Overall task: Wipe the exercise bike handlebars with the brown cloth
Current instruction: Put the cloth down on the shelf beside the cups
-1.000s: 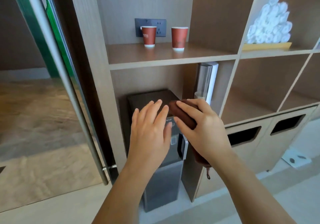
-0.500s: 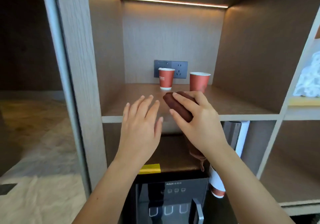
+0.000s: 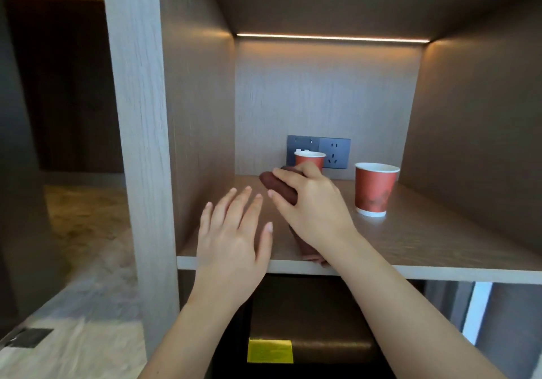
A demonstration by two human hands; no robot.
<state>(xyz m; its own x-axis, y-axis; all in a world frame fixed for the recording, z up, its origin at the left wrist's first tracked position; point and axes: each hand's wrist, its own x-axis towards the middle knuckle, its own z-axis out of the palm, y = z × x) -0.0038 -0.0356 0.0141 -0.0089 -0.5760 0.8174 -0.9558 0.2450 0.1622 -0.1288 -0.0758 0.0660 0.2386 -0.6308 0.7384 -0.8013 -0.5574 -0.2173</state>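
Observation:
My right hand (image 3: 311, 205) grips a rolled brown cloth (image 3: 277, 186) and holds it low over the wooden shelf (image 3: 410, 240) inside a lit cabinet niche. The cloth's lower end pokes out under my wrist near the shelf's front edge. My left hand (image 3: 234, 237) hovers open beside it on the left, fingers straight and spread, holding nothing. No exercise bike or handlebars are in view.
Two red paper cups stand on the shelf: one (image 3: 375, 188) to the right of my right hand, another (image 3: 309, 158) behind it by a grey wall socket (image 3: 334, 152). A dark appliance with a yellow label (image 3: 269, 350) sits below. The cabinet's side post (image 3: 137, 144) stands at left.
The view has risen from the lower appliance to the shelf niche. Both hands have moved up and forward, and the cloth in my right hand now reaches over the shelf near the left cup.

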